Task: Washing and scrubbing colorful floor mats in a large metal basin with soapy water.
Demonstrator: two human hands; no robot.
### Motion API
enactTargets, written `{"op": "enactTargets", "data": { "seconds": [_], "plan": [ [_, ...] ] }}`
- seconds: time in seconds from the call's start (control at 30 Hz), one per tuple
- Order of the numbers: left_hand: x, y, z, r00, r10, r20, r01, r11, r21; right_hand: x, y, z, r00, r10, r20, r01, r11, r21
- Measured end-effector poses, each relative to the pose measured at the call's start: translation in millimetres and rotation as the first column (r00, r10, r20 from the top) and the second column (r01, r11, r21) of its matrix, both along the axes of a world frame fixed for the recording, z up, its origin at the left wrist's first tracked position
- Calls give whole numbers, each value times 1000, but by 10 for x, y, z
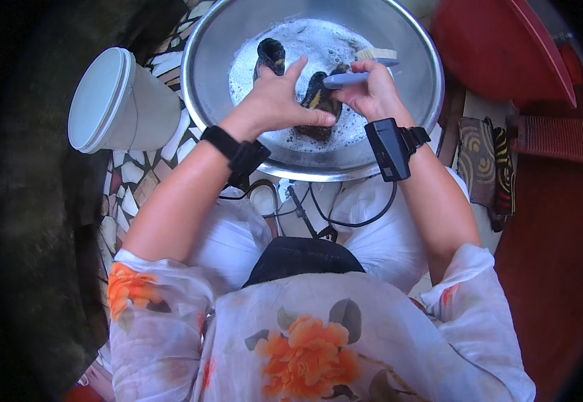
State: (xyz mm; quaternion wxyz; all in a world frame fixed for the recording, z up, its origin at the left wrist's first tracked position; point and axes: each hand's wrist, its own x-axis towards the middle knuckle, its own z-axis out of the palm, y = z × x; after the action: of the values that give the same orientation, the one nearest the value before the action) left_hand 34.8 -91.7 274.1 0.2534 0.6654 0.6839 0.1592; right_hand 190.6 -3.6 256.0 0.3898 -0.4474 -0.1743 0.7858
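Note:
A wide metal basin [316, 168] of foamy water [301, 35] is before me. In it are a dark rolled or looped fabric item [271, 50] and another dark piece with yellow markings [316, 98]; I cannot tell whether they join below the foam. My left hand [276, 98] spreads across them, its thumb by the yellow-marked piece and some fingertips hidden at the other. Whether it grips is unclear. In my right hand [371, 93] is the lilac handle of a scrubbing brush [346, 79]. Pale bristles [376, 54] show beyond that hand.
A lidded white bucket [135, 105] tilts in view left of the basin, over broken-tile flooring [130, 171]. On the right are a red plastic basin [492, 50], a ribbed red board [557, 138] and swirl-patterned fabric pieces [477, 156]. A black cable [356, 223] hangs near my lap.

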Motion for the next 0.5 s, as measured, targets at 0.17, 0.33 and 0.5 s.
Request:
{"op": "enactTargets", "data": {
  "seconds": [0.17, 0.33, 0.5],
  "plan": [
    [-33, 251, -242, 957, 140, -253, -167, 982, -89, -118, -60, 32, 993, 81, -88, -84, 996, -36],
    [-571, 352, -311, 945, 326, 14, -324, 943, -69, -49, 111, 144, 985, 105, -138, -91, 990, 104],
    [-659, 254, 141, 932, 363, 29, -363, 932, 14, 94, 161, 322, 994, 44, -104, -17, 968, 250]
  ]
}}
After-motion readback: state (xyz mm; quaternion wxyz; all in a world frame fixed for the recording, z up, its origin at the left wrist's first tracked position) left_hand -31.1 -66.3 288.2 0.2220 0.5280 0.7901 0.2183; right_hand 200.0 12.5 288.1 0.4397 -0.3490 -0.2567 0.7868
